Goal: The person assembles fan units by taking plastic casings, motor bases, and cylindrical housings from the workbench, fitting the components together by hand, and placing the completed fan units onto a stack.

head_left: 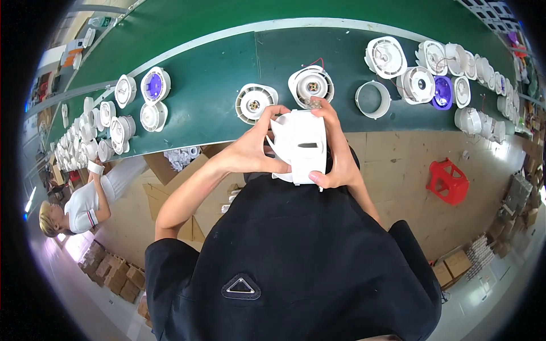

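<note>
green conveyor worktop [216, 74] runs across the upper view, bending toward the rim, with a cardboard-lined floor below it; a red plastic stool [448, 181] stands on that floor to the right, and stacked cartons lie at lower left; another person in white sits at the far left by the belt; rows of round white fan housings crowd both ends of the belt, some with purple centres [154, 85]; directly ahead lie a finned white housing [255, 103], a second housing with red wires [311, 84] and an empty grey ring [372, 99]; white fan part [301, 149] is held up in front of the chest, just short of the belt edge, not resting on it; left hand [250, 150] grips its left side, fingers curled over the top edge; right hand [335, 153] clamps the right side, thumb at the lower edge, fingertips at the top holding what looks like a small clear piece; judged progress: the part is in hand and being worked on, not yet set on the belt; several housings ahead look open and unfinished.
</note>
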The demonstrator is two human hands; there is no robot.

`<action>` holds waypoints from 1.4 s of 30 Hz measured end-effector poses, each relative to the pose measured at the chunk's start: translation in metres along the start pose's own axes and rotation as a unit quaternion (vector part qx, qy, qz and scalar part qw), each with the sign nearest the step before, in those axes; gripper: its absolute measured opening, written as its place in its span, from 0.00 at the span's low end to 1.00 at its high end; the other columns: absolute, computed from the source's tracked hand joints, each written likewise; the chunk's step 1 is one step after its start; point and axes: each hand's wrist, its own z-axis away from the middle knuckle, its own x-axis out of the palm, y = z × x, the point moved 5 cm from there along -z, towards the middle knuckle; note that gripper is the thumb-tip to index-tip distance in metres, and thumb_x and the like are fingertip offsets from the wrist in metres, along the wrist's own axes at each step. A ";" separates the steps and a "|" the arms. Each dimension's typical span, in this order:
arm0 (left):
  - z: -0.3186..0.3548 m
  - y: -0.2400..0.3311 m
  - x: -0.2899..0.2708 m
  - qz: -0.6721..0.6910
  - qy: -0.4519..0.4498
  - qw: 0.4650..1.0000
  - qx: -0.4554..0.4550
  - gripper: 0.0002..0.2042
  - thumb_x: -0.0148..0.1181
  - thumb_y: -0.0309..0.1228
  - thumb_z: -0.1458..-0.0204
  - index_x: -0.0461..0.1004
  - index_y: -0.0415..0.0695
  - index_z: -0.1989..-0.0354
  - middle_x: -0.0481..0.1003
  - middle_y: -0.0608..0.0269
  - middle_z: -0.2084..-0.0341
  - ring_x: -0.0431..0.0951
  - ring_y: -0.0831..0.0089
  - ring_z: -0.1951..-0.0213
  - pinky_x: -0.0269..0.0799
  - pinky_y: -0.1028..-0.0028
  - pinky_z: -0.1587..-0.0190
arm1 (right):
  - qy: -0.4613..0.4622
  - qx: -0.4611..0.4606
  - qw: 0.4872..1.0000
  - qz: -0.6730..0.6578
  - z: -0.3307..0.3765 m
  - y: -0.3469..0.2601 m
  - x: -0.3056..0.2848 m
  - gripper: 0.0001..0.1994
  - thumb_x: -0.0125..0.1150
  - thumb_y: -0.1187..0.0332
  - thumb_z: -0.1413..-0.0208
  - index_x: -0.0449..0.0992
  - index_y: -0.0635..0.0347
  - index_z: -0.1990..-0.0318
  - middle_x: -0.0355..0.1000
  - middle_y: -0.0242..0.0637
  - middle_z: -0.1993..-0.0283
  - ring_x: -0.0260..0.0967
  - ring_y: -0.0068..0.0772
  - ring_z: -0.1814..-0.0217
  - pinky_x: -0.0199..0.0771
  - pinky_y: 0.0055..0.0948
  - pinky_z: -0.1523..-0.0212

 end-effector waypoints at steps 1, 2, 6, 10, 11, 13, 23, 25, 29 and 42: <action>0.000 0.003 0.001 -0.001 0.003 1.000 0.001 0.48 0.73 0.31 0.68 0.47 0.43 0.37 0.59 0.52 0.45 0.65 0.61 0.43 0.67 0.62 0.47 | -0.012 -0.009 1.000 0.015 0.000 0.000 0.001 0.52 0.70 0.49 0.70 0.52 0.57 0.34 0.41 0.58 0.29 0.39 0.58 0.25 0.49 0.50 0.33; 0.000 0.004 0.003 -0.002 0.005 1.000 0.002 0.48 0.74 0.32 0.69 0.48 0.41 0.37 0.60 0.51 0.45 0.65 0.59 0.43 0.66 0.61 0.45 | -0.010 -0.001 1.000 0.000 0.001 -0.001 0.002 0.52 0.70 0.48 0.71 0.53 0.57 0.34 0.41 0.57 0.29 0.39 0.58 0.25 0.50 0.51 0.33; 0.000 0.016 0.004 -0.217 0.078 0.966 0.114 0.48 0.74 0.32 0.71 0.51 0.38 0.39 0.61 0.47 0.46 0.65 0.56 0.43 0.64 0.60 0.42 | -0.002 0.007 1.000 -0.024 0.002 -0.002 0.001 0.52 0.70 0.49 0.71 0.52 0.56 0.34 0.40 0.56 0.29 0.39 0.58 0.25 0.51 0.51 0.33; -0.001 0.018 0.004 -0.227 0.094 0.958 0.151 0.46 0.73 0.31 0.76 0.57 0.39 0.41 0.61 0.49 0.42 0.63 0.56 0.39 0.65 0.57 0.40 | 0.003 0.014 0.999 -0.039 0.003 0.005 -0.002 0.53 0.71 0.49 0.70 0.52 0.55 0.33 0.39 0.54 0.28 0.40 0.56 0.25 0.52 0.53 0.34; 0.000 0.017 0.005 -0.214 0.103 0.955 0.176 0.45 0.72 0.32 0.76 0.58 0.40 0.42 0.61 0.49 0.42 0.63 0.56 0.39 0.67 0.57 0.42 | 0.003 -0.001 1.000 -0.029 0.003 0.004 -0.003 0.53 0.71 0.50 0.71 0.52 0.54 0.33 0.39 0.53 0.28 0.40 0.56 0.25 0.52 0.54 0.34; 0.003 0.008 0.006 -0.204 0.125 0.948 0.209 0.44 0.73 0.32 0.75 0.59 0.40 0.43 0.62 0.50 0.43 0.65 0.55 0.42 0.68 0.61 0.45 | -0.001 0.011 0.999 -0.041 0.004 0.007 -0.002 0.53 0.71 0.50 0.71 0.52 0.54 0.33 0.39 0.53 0.27 0.40 0.55 0.25 0.52 0.54 0.34; 0.018 0.021 0.009 -0.300 0.157 0.921 0.192 0.38 0.71 0.35 0.72 0.64 0.43 0.46 0.65 0.54 0.45 0.73 0.54 0.50 0.74 0.60 0.57 | -0.028 0.060 0.995 -0.076 0.005 0.017 0.002 0.54 0.72 0.50 0.71 0.51 0.54 0.32 0.38 0.51 0.27 0.39 0.53 0.24 0.52 0.54 0.34; 0.019 0.028 0.011 -0.330 0.152 0.916 0.167 0.37 0.70 0.36 0.71 0.64 0.43 0.47 0.64 0.54 0.45 0.74 0.53 0.51 0.75 0.59 0.57 | -0.027 0.076 0.992 -0.098 0.006 0.018 0.002 0.54 0.72 0.50 0.71 0.51 0.55 0.32 0.38 0.50 0.26 0.40 0.53 0.24 0.52 0.53 0.34; 0.021 0.033 0.012 -0.383 0.151 0.902 0.134 0.36 0.70 0.39 0.70 0.65 0.41 0.48 0.64 0.54 0.46 0.76 0.51 0.53 0.76 0.58 0.58 | -0.032 0.089 0.988 -0.120 0.007 0.021 0.003 0.54 0.72 0.51 0.71 0.51 0.56 0.32 0.38 0.48 0.27 0.43 0.51 0.25 0.53 0.52 0.34; 0.019 0.028 0.004 -0.392 0.141 0.902 0.114 0.36 0.70 0.42 0.68 0.64 0.37 0.48 0.71 0.50 0.54 0.78 0.50 0.60 0.75 0.57 0.59 | -0.043 0.101 0.988 -0.113 0.001 0.017 0.010 0.49 0.72 0.56 0.70 0.55 0.52 0.35 0.45 0.41 0.31 0.48 0.46 0.28 0.60 0.50 0.38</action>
